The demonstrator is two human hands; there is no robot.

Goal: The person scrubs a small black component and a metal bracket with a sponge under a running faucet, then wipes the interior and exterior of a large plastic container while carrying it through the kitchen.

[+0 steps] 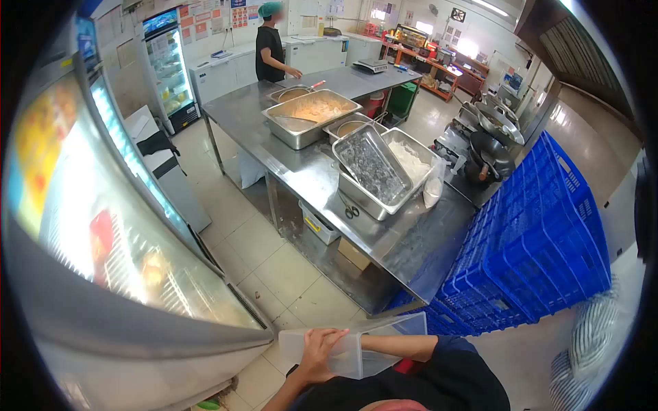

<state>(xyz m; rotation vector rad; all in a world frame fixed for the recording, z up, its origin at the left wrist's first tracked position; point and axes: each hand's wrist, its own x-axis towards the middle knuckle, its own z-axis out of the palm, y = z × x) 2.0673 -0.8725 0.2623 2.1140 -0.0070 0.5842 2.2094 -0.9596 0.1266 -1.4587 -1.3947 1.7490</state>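
A clear plastic container [391,327] is held tilted in front of my body, low in the view. My left hand [319,352] is closed over its near left edge, with the fingers curled across the plastic. From the right, my right forearm [404,346] reaches across to the container and passes behind its translucent wall. The fingers of my right hand are hidden there, so their grip does not show.
A steel table [425,253] carries metal trays [299,140], one holding white powder [409,156], and scissors [351,212]. Blue crates [521,240] stack at right. A lit display fridge [137,226] stands close at left. A person [269,48] stands beyond the table.
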